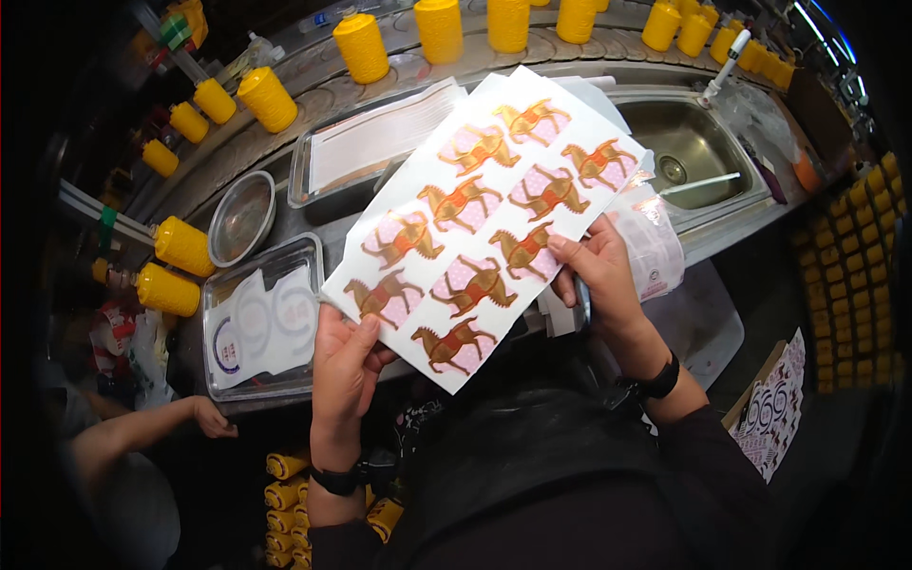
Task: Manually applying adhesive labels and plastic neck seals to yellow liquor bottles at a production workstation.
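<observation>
A white sheet of horse decals (508,217), with brown and gold horses on pink dotted patches, is held tilted in front of me by both hands. My left hand (347,356) pinches its lower left corner, thumb on top. My right hand (600,271) grips its right edge, thumb on top and fingers beneath. A slim blue-grey item (582,304) shows by my right fingers; its kind is not clear. Other sheets seem to lie partly hidden behind the held one. Under it, to the right, is a crumpled clear-and-pink printed sheet (655,249).
A metal tray (217,387) with cut white decals and a steel bowl (242,218) stand left. Behind is another tray (302,180) of papers; right, a sink (689,142). Yellow jars (361,47) line a conveyor. Another person's hand (214,418) is at lower left.
</observation>
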{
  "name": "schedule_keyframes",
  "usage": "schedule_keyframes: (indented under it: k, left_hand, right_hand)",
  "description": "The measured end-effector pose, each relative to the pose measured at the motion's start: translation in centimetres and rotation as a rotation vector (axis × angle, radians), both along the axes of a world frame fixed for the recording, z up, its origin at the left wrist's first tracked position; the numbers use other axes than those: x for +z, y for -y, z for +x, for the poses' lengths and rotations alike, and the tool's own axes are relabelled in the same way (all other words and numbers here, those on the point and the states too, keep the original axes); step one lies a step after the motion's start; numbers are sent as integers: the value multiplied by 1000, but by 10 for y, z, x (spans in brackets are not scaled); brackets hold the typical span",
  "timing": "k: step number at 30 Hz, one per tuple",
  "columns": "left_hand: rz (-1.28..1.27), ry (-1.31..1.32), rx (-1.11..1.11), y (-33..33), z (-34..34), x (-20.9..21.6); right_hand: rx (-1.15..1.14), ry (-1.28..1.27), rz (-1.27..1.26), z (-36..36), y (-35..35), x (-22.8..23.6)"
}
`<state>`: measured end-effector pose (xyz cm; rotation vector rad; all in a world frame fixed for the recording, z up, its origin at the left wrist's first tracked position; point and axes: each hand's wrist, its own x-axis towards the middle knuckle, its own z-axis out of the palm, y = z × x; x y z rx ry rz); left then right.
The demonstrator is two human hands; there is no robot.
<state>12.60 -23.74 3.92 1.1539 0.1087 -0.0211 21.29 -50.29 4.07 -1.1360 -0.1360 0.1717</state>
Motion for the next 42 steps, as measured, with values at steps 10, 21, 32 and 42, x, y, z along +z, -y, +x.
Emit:
schedule_keyframes:
  k: [10,21,32,42]
  left_hand:
    - [21,-6,-56,-4,-7,6]
    - [-57,-53,188,-38,-33,-3]
    - [-62,-41,190,-58,-45,-12]
    - [-121,-59,194,-57,-47,-15]
  right_hand:
    - [-314,224,-18,64,125,9]
    - [-1342,67,-798,190,343,-61]
    - [-973,-443,-1361,231,373,-121]
    - [-726,-133,-1679,231,430,-147]
